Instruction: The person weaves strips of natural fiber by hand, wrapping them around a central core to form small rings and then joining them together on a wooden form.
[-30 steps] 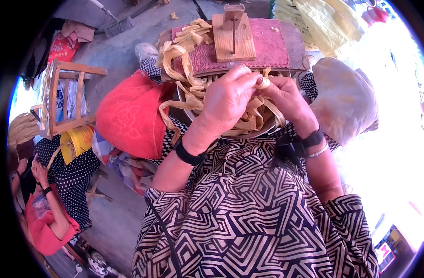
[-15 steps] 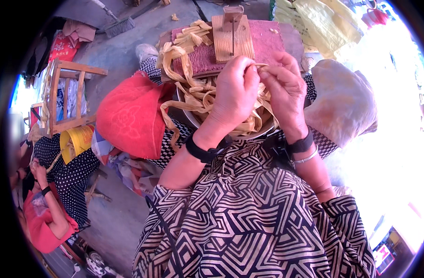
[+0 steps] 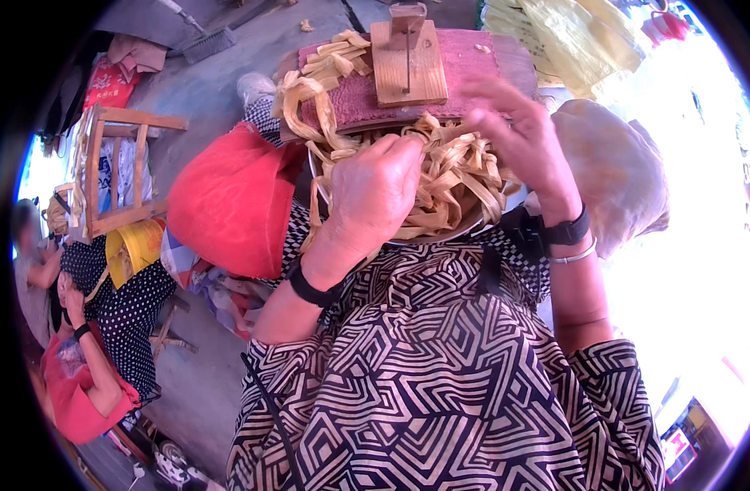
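Observation:
My left hand is closed above a metal bowl on my lap. A flat straw-coloured strip comes out at its fingertips, though the grip itself is mostly hidden. To the right, my right hand is raised beside the bowl, its fingers apart and slightly blurred, with nothing visible in them. Tangled, loosely braided strips of the same dry, husk-like material fill the bowl. A longer braided strip loops over the bowl's left side and up onto the board.
Beyond the bowl, a board with pink cloth carries a wooden block with an upright metal rod and cut strips. Red cloth and pale cloth cover my knees. A wooden chair frame and another person are left.
My hands, which met at a thin strip over the bowl, have parted. The left has moved left and down, still closed; the right has moved right and opened.

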Tool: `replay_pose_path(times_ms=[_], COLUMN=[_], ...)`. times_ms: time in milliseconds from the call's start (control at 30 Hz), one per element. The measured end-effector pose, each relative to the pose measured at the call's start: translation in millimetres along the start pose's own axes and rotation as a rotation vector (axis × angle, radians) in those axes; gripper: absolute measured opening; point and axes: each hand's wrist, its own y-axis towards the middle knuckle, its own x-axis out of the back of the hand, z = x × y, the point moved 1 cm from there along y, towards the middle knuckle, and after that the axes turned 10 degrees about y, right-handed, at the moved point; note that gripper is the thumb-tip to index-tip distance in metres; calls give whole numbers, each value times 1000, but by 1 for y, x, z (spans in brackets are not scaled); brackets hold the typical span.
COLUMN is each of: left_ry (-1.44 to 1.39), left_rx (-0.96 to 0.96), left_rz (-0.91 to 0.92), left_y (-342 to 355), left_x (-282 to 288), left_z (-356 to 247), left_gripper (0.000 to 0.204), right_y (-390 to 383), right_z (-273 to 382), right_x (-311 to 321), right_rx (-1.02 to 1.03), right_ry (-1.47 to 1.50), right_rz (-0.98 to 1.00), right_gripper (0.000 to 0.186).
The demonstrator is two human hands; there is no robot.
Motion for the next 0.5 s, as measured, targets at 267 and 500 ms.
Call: replay_pose_path(times_ms=[267,500], left_ry=[-235,-425], left_rx=[-72,184], left_rz=[261,220], left_y=[27,60], left_x=[14,10], left_z=[14,58], left_gripper=[12,12], right_y=[5,36], right_z=[-1,-27], right_x=[9,-7], right_rx=[-317,-160], right_ry=[188,197], right_rz=[251,13], right_gripper=[12,11])
